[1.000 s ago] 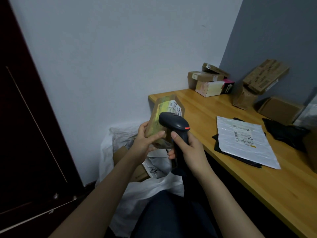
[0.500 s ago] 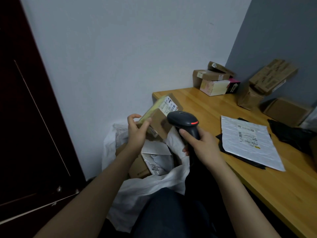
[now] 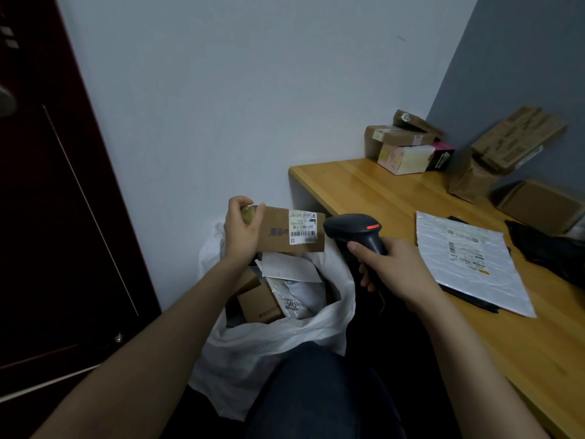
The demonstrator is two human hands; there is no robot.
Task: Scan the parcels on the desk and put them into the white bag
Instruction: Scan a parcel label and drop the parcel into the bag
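Now the left grip (image 3: 242, 231) is clutching one end of a flat brown cardboard parcel (image 3: 278, 234) with a white barcode label, holding it level above the crinkled white plastic bag (image 3: 269, 340). The right grip (image 3: 395, 267) is grasping a black handheld scanner (image 3: 354, 229), its head just beside the parcel at 3 o'clock. At 1 o'clock, a pale wooden counter (image 3: 380, 191) is carrying a white plastic mailer (image 3: 468, 258) and stacked brown cartons (image 3: 402, 137); a dark red door (image 3: 47, 217) is standing at 9 o'clock.

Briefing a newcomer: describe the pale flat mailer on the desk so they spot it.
Start at the wooden desk on the right. Near its front edge lies the mailer, atop black bags. It alone is flat and silvery-white; behind it stand cardboard boxes.
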